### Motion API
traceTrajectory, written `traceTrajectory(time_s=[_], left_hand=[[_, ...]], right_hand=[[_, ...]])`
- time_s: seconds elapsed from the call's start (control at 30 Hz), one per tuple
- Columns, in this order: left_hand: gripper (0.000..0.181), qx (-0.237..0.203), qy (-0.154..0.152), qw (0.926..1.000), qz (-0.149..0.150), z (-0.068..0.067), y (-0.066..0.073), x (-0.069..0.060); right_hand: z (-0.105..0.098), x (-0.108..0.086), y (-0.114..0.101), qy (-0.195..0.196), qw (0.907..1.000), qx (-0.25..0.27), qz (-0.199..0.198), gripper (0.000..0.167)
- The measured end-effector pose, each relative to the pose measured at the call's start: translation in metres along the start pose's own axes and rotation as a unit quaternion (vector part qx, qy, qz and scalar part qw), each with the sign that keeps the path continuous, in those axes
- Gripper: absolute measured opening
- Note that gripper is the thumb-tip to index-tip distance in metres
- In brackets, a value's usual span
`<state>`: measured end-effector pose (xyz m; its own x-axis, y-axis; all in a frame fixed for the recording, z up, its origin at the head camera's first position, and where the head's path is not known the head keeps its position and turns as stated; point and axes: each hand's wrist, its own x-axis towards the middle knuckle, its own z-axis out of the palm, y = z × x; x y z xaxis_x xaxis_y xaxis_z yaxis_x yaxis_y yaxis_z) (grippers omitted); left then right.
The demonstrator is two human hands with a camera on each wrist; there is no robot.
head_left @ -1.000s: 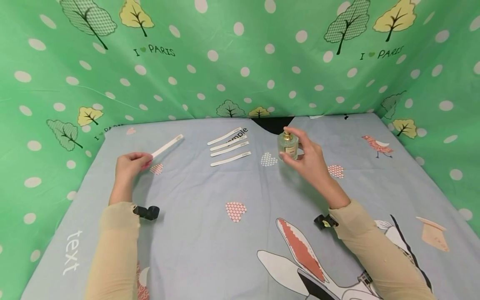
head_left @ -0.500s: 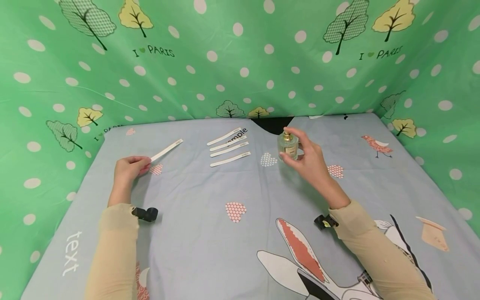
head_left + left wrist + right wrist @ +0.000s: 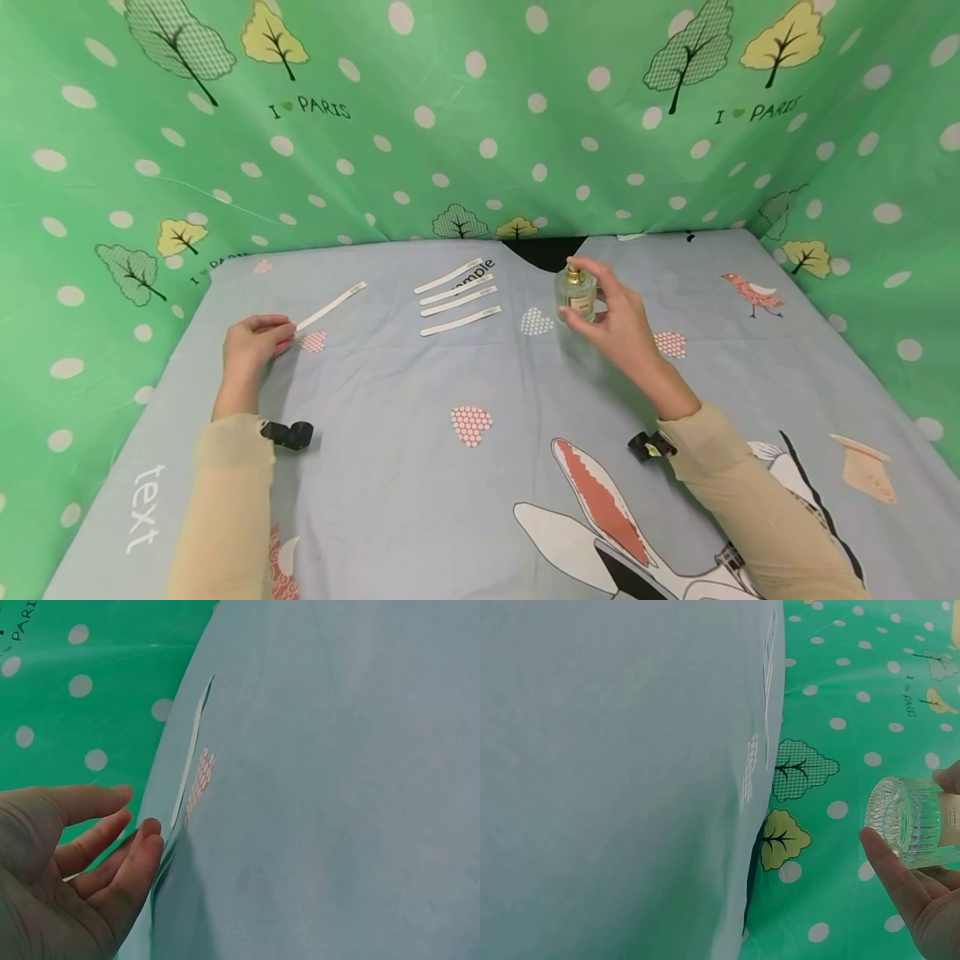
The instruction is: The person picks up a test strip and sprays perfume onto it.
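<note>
A white paper test strip (image 3: 330, 306) lies on the cloth at the left, its near end close to my left hand (image 3: 253, 346). In the left wrist view the thumb and fingers of that hand (image 3: 82, 870) are apart, with the strip (image 3: 192, 746) beyond the fingertips. My right hand (image 3: 618, 321) holds a clear glass perfume bottle (image 3: 576, 298) above the table, one finger on its gold top and the thumb low on its side. The right wrist view shows the bottle's ribbed glass base (image 3: 904, 821) and part of its label; the top is out of frame there.
Several similar white strips (image 3: 459, 321) lie side by side in the middle of the table, left of the bottle. The grey-blue printed cloth (image 3: 375, 467) covers the table. A green dotted curtain (image 3: 487, 150) stands along the back and sides.
The left hand has let go of the strip, which has come down onto the cloth, and has drawn back slightly left. The right hand keeps holding the perfume bottle in place.
</note>
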<state>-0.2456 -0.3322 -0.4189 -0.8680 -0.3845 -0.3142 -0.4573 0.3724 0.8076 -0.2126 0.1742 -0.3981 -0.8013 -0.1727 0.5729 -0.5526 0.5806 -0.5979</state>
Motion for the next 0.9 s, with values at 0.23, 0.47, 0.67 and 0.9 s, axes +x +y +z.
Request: traceTrajectory(time_s=[0.23,0.47,0.67,0.9], left_hand=[[0.044,-0.007,-0.006,0.9999,0.015,-0.001,-0.001,-0.005],[0.043,-0.014,-0.005,0.9995,0.029,0.000,0.003,-0.006],[0.044,-0.003,-0.005,0.9990,0.045,0.002,0.007,-0.009],[0.045,-0.003,-0.010,0.9980,0.063,0.005,0.010,-0.011]], right_hand=[[0.001,-0.003,0.002,0.000,1.0000,0.001,0.002,0.069],[0.000,-0.003,0.001,0.002,1.0000,0.002,0.004,0.069],[-0.002,-0.002,0.000,0.001,1.0000,-0.004,0.005,0.069],[-0.003,-0.001,-0.002,-0.001,1.0000,-0.002,0.008,0.069]])
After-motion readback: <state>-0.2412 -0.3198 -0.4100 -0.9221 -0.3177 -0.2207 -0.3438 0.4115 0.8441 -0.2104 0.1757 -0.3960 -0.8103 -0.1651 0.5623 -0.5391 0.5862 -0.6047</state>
